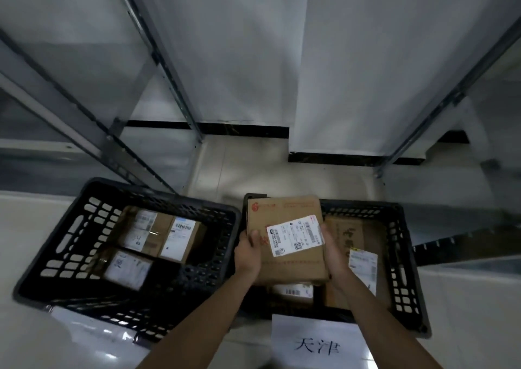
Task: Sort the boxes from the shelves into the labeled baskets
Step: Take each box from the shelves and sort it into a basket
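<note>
Clamping opposite edges, our left hand (248,253) and right hand (335,258) held the flat cardboard box (284,216) over the perforated basket (403,258).

Parcel sorting room, probably a courier depot: steel shelving (166,67), tiled floor (253,165), waybill-stickered cardboard box (282,213), more parcels in left basket (56,244) and right basket (406,256), paper sign (318,343) reading 天津.

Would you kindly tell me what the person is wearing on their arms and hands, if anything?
Nothing worn is visible. The left hand and right hand are bare, with no gloves and no rings that can be made out. The left forearm and right forearm are bare too: no sleeve, watch or band shows down to the frame's bottom edge.
</note>
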{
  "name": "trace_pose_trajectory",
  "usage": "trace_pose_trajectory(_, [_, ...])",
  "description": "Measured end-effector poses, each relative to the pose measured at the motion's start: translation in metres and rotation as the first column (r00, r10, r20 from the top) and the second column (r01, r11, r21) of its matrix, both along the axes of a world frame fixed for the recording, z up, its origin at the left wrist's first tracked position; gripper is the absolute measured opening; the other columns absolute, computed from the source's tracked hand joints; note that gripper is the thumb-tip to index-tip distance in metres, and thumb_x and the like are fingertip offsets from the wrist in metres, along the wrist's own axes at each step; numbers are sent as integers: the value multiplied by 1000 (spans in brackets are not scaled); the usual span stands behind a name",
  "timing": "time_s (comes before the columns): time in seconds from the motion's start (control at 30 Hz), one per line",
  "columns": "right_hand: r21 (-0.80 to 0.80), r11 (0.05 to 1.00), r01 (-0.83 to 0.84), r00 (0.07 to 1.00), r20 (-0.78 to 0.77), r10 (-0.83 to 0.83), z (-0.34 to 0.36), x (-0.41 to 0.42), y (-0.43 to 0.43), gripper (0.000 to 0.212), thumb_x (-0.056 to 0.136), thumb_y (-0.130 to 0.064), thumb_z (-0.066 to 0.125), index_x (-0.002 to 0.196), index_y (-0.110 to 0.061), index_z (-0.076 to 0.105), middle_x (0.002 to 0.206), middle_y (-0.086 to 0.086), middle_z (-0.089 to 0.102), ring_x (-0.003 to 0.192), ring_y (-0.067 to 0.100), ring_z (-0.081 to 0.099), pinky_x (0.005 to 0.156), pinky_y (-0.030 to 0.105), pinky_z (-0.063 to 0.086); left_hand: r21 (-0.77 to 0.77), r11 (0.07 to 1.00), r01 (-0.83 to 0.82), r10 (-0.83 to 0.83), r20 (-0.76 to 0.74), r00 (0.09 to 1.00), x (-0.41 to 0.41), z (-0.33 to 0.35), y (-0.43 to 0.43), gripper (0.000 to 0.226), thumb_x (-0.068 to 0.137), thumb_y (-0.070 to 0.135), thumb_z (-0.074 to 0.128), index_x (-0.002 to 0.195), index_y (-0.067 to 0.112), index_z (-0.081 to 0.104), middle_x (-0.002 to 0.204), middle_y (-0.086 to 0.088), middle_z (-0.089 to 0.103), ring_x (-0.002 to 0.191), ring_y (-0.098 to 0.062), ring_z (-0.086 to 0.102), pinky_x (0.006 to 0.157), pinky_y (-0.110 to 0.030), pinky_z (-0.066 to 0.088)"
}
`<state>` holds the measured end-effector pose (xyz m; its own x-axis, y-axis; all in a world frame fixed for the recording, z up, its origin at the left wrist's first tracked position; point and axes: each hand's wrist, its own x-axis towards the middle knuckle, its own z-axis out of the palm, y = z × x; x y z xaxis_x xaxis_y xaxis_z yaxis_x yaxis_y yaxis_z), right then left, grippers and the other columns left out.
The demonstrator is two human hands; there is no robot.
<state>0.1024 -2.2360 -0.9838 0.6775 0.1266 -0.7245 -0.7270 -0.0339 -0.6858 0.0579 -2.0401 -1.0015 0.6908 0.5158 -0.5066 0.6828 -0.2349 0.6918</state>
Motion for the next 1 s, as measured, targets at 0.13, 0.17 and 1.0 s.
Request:
trace_pose_trajectory(0.13, [-33,999,-15,997,79,17,-13,-9,-1,43,104,-50,32,108,-24,66,93,-5,73,72,1,71,54,14,51,196,980,15,-40,122,992,-3,-3,-11,45,107,42,32,142,17,44,128,-5,61,108,-24,64,90,-41,54])
trace_pose_trajectory(0.17, [-37,999,-22,995,93,25,-11,-9,0,40,103,-50,34,108,-26,65,92,-8,72,72,0,70,53,13,50,235,972,22,-53,123,991,-3,-2,-12,44,107,39,32,144,17,42,131,-4,58,111,-24,62,92,-41,53])
trace_pose_trajectory(1.0, [-943,328,-55,602,231,765,124,33,30,60,98,-58,-1,153,-40,-19,161,-7,-27,148,23,-26,116,57,-17,809,342,478,-586,-214,781,53,158,23,64,104,50,-6,159,20,-5,168,-3,-7,155,-27,-7,123,-50,-11])
